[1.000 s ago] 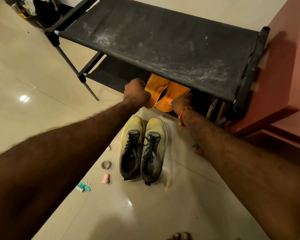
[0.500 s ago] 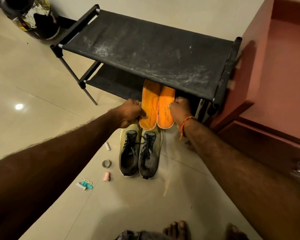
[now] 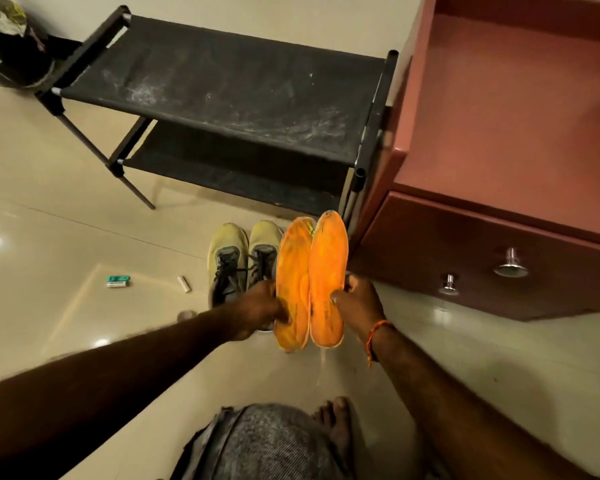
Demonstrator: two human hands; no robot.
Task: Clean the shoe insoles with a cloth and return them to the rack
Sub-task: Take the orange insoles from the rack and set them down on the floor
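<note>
Two orange insoles [image 3: 310,275], now pulled clear of rack [image 3: 222,98] lower shelf & held side by side over floor by shoes [image 3: 243,261]: left grip [image 3: 264,306] pinches one, right grip [image 3: 355,299] other; est. wiping next, no cloth visible.

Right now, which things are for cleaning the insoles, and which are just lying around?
For the job:
left insole, held by left hand
right insole, held by right hand
rack
No cloth is in view.

Just lying about:
shoes
green packet
small tube
cabinet
</note>
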